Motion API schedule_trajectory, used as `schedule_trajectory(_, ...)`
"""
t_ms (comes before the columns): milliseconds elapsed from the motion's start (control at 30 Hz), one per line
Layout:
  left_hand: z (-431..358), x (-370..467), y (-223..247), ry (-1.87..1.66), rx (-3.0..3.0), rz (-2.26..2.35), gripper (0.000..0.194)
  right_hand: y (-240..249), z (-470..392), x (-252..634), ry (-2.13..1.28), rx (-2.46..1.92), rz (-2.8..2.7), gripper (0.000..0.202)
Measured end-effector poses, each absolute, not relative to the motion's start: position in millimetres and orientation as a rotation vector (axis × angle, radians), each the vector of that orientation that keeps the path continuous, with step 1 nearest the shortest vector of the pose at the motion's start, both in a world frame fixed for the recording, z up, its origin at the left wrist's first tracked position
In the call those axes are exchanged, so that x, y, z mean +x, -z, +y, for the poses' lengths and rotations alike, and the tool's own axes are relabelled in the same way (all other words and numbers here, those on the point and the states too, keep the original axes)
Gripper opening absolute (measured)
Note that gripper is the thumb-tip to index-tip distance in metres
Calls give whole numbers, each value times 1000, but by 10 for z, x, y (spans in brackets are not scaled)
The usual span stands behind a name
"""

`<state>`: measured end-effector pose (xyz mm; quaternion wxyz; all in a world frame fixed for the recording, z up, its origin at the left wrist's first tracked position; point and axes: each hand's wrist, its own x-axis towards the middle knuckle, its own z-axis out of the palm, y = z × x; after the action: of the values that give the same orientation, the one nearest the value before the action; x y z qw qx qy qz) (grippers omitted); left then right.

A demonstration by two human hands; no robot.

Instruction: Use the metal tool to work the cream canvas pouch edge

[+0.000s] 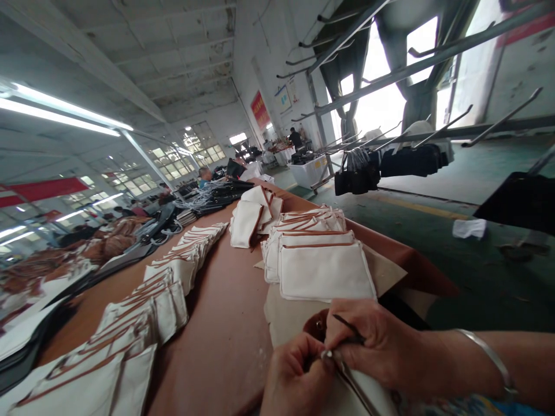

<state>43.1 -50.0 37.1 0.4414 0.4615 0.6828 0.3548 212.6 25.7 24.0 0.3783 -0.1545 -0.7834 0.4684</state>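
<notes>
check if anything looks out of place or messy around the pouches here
One thing: a crumpled white cloth lies on the green floor, away from the brown table. The white canvas pouches with brown trim sit in orderly overlapping rows.

Two hands work at the near edge: one left hand (pixel 295 378) and one right hand (pixel 373 346), the right wrist wearing one silver bangle (pixel 489 358). One long brown table (pixel 225 335) carries three rows of white pouches (pixel 325 271); individual pouches overlap too much to count. One white bin (pixel 310 170) stands beyond.
</notes>
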Motion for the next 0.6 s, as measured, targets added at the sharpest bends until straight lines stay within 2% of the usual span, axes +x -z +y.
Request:
schedule_trajectory(200,-519,374,-236,-1009,912,1430,24,-87,334,2236,-459,22,-2280,20)
schedule_trajectory(333,-524,335,-215,-1022,786,1285,40,-44,366,2265,-168,15,-2332,10)
schedule_trajectory(467,-520,338,-182,-1027,839,1316,59,-36,389,2264,-6,110,-2271,6)
schedule_trajectory(600,-554,347,-204,-976,973,1405,60,14,353,2286,-201,47,-2255,11)
